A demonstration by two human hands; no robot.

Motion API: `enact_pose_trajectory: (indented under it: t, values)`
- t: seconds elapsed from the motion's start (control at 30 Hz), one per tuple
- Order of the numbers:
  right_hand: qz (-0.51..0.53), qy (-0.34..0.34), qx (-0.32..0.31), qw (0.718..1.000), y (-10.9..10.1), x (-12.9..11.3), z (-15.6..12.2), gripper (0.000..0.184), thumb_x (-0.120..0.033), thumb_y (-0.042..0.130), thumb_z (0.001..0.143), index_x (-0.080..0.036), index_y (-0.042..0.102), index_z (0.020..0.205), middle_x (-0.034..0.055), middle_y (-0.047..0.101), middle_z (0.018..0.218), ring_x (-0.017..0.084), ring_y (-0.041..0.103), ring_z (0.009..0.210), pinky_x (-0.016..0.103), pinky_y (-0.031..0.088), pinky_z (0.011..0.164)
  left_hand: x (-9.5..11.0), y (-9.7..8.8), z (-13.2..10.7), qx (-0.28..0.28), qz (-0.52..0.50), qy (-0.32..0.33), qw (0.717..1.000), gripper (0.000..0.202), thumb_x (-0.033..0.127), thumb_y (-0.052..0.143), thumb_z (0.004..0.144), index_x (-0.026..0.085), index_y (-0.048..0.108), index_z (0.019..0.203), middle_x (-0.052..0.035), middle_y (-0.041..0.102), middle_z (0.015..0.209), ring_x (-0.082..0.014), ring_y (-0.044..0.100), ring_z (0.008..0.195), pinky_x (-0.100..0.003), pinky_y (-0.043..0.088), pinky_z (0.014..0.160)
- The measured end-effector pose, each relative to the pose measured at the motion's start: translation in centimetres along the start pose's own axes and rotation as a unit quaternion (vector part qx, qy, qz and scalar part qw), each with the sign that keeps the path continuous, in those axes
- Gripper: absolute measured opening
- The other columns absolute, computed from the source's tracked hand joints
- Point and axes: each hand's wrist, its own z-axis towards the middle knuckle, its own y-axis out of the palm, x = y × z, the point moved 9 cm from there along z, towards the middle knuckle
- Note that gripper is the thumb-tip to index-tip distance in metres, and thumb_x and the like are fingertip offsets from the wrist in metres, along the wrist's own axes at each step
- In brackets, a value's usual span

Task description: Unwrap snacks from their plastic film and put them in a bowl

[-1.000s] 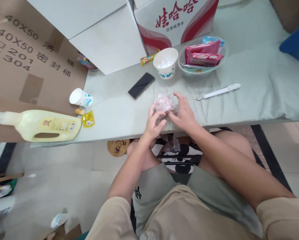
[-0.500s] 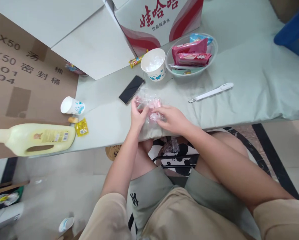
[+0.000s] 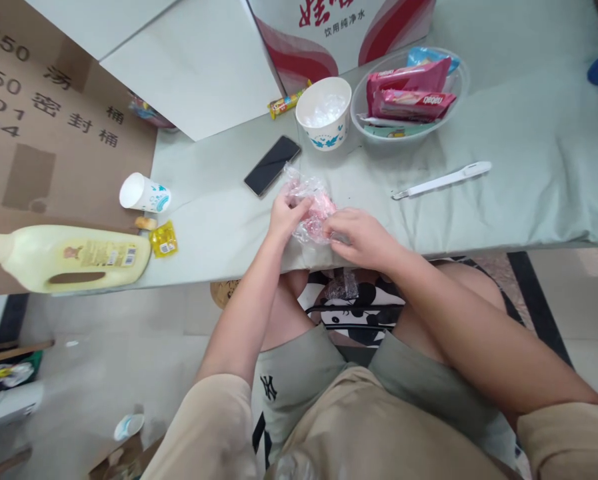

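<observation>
Both hands meet at a pink item in crinkled clear plastic wrap [image 3: 319,208] near the table's front edge; its exact kind does not show. My left hand [image 3: 287,212] grips the wrap from the left, thumb laid over it. From the right, my right hand [image 3: 361,235] pinches the item's edge with bent fingers. Just behind lies a black phone [image 3: 273,165]. A paper bowl [image 3: 323,112] with clear, shiny contents stands farther back, beside a clear plastic bowl [image 3: 409,100] of packaged snacks. Off to the right rests a white-handled seam-ripper-like tool [image 3: 441,181].
On the left are a tipped paper cup [image 3: 145,193], a yellow packet [image 3: 163,240] and a pale yellow jug [image 3: 73,259] lying on its side. White boxes and a water carton [image 3: 343,40] line the back. A yellow snack stick [image 3: 289,103] lies by the paper bowl.
The view has shifted, so table items appear moved slightly. The right hand's fingers have curled in more and sit a little farther from the left hand. The wrap stays held.
</observation>
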Motion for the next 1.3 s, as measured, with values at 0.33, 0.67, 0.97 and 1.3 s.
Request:
enact_pose_trajectory:
  t: [0.33,0.67,0.97,1.3]
  values:
    - [0.097,0.105,0.129,0.981,-2.0,2.4,-0.2,0.017,-0.027,0.048,0.084,-0.020,0.060,0.094,0.0039,0.068,0.082,0.019,0.059,0.072,0.031,0.041,0.072,5.4,5.1,-1.7,-0.163,0.047,0.045,0.984,0.046,0.061,0.072,0.081,0.018,0.078,0.097,-0.0110,0.077,0.114,-0.0280,0.071,0.113,-0.045,0.056,0.103]
    - [0.054,0.171,0.256,0.950,-3.3,5.4,-0.1,0.022,-0.028,0.058,0.076,-0.020,0.063,0.097,0.0114,0.067,0.106,0.028,0.061,0.100,0.043,0.049,0.092,4.4,6.1,-4.8,-0.179,0.116,0.076,0.974,0.064,0.080,0.063,0.079,0.018,0.074,0.087,-0.0139,0.064,0.130,-0.0278,0.064,0.120,-0.039,0.051,0.109]
    - [0.102,0.173,0.182,0.963,-2.0,6.0,0.2,0.035,-0.036,0.057,0.084,-0.020,0.062,0.115,0.0116,0.068,0.119,0.026,0.064,0.100,0.042,0.052,0.091,3.1,2.6,-4.2,0.004,0.151,0.067,0.986,0.036,0.035,0.071,0.084,0.023,0.064,0.116,-0.0109,0.062,0.136,-0.0261,0.057,0.132,-0.044,0.046,0.114]
    - [-0.047,0.192,0.237,0.951,-4.9,6.2,-0.4,0.029,-0.032,0.057,0.085,-0.020,0.067,0.110,0.0149,0.065,0.115,0.032,0.060,0.108,0.050,0.048,0.097,3.3,2.4,-5.1,-0.012,0.154,0.035,0.987,0.026,0.035,0.069,0.079,0.021,0.062,0.101,-0.0034,0.068,0.095,-0.0169,0.060,0.079,-0.031,0.051,0.076]
